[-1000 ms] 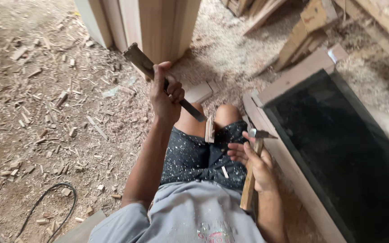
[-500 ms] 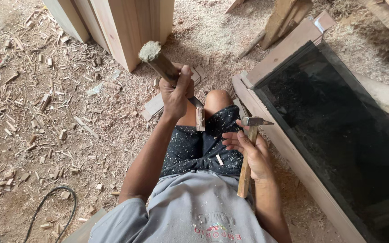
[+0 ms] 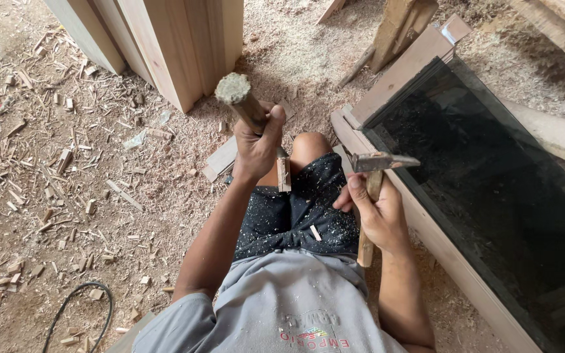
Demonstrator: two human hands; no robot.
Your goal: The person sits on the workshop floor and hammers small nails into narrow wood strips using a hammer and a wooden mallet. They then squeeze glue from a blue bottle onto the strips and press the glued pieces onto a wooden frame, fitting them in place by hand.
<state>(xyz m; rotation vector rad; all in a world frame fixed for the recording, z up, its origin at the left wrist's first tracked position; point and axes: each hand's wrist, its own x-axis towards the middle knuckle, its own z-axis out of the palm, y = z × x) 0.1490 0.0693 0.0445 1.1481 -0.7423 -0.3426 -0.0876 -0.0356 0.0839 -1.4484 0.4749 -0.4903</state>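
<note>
Since a second ago the left hand (image 3: 256,147) has swung its chisel (image 3: 246,108) up: earlier the handle lay slanted low toward the knee, and now its battered butt stands high at about 11 o'clock from the fist, blade end down and hidden behind the fingers. The view has also tipped, so the pale wooden posts (image 3: 184,46) at 12 o'clock sit closer to the hand than before. Judged from this, the tool is raised off any work surface and is not being struck at this instant. The left hand is wrapped tight around the chisel's dark, worn handle; the top of the handle is frayed and grey, mushroomed as if from blows. A small wood strip (image 3: 284,174) shows just below that fist, against the knee; whether the fingers also pinch it I cannot tell. The right hand (image 3: 377,212) is closed firmly on the wooden shaft of a hammer (image 3: 377,167), its metal head level and pointing to 3 o'clock, much as it sat before, only a little higher. At 3 o'clock lies a wood-framed dark glass panel (image 3: 492,189), its frame just beside the hammer hand. Dark speckled shorts (image 3: 295,216) fill the middle; wood chips (image 3: 67,163) litter the floor toward 9 o'clock, and a black cable (image 3: 80,304) curls at 7 o'clock.
</note>
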